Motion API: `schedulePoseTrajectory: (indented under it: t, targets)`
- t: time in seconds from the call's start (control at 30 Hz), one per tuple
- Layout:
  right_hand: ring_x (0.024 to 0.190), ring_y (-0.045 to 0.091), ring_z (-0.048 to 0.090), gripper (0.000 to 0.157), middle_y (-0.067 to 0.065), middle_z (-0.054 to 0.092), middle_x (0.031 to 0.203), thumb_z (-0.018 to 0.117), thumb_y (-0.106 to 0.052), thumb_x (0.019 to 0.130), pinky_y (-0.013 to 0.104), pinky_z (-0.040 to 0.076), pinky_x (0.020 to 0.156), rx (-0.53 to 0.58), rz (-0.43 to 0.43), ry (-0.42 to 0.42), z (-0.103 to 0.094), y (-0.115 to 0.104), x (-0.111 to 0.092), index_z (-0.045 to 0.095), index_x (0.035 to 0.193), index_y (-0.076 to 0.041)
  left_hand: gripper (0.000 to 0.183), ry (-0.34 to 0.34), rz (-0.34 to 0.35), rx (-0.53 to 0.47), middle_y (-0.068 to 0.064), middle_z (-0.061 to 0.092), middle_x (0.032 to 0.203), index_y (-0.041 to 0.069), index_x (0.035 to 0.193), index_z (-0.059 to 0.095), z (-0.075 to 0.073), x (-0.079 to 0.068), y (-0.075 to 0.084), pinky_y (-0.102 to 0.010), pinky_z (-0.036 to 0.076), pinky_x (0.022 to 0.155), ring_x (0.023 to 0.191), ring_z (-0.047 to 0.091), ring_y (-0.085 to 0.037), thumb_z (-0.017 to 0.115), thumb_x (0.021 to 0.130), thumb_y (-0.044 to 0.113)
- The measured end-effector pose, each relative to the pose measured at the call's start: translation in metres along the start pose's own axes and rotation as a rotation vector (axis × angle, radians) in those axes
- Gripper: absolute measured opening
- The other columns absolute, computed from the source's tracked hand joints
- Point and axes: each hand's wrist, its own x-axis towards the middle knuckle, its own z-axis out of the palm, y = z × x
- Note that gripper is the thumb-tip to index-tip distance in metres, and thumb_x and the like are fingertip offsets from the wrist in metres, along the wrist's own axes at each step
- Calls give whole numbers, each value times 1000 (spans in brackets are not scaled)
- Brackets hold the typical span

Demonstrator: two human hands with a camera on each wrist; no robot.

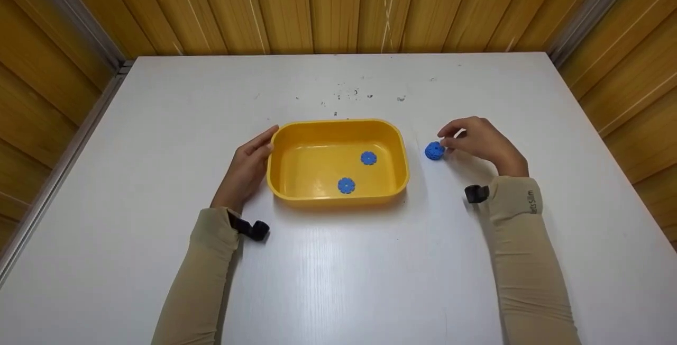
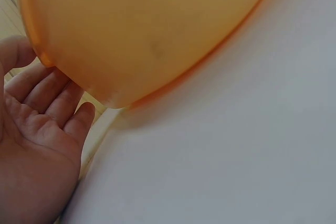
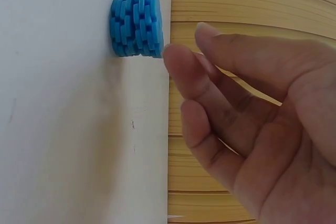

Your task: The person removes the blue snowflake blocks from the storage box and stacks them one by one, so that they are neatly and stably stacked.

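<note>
A yellow plastic tub (image 1: pixel 317 168) stands on the white table, with two blue notched, flower-shaped discs (image 1: pixel 346 185) lying flat inside. My left hand (image 1: pixel 248 168) is at the tub's left end, its fingers and thumb touching the outer wall near the rim. In the left wrist view the tub's edge covers some fingertips. To the right of the tub stands a short stack of blue discs (image 1: pixel 435 151). Close beside this stack is my right hand (image 1: pixel 478 141), fingers loosely bent. The right wrist view shows nothing between the fingers (image 3: pixel 181 69) and thumb, which are beside the stack's top.
The white table (image 1: pixel 338 276) extends around the tub, with small dark marks on its surface behind it. Yellow wood-patterned walls (image 1: pixel 333 6) border the back and sides. A black wrist camera (image 1: pixel 256 230) sits on the left sleeve and another camera (image 1: pixel 476 194) on the right sleeve.
</note>
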Motion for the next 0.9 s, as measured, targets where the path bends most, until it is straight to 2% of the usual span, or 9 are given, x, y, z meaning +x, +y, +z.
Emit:
schedulePoseTrajectory:
  t: [0.23, 0.4, 0.63, 0.9]
  targets:
    - [112, 35, 58, 32, 23, 66, 125, 61, -18, 102, 54, 49, 106, -9, -58, 28, -2, -7, -2, 67, 129, -1, 50, 10, -2, -5, -5, 36, 166, 8, 158, 38, 1, -1, 0, -29, 34, 125, 155, 33, -17, 44, 108, 11]
    - [110, 33, 60, 31, 22, 68, 123, 62, -18, 102, 48, 52, 102, -15, -93, 40, -3, -17, -2, 68, 127, 0, 51, 10, 0, -24, -6, 35, 167, 6, 158, 37, 3, -1, 2, -30, 33, 125, 155, 33, -17, 45, 107, 10]
    - [108, 30, 63, 31, 20, 70, 122, 65, -17, 101, 48, 55, 102, -26, -111, 12, -6, -35, -1, 69, 127, -1, 51, 23, -15, 2, -4, 35, 167, 8, 158, 38, 2, 0, 2, -30, 32, 126, 155, 32, -16, 45, 108, 13]
    - [102, 28, 67, 28, 18, 72, 118, 68, -14, 98, 41, 59, 96, -44, -162, -24, -7, -57, 1, 71, 123, -2, 50, 26, -19, 1, -3, 36, 166, 10, 157, 40, 1, 1, 1, -30, 33, 125, 154, 33, -15, 46, 107, 12]
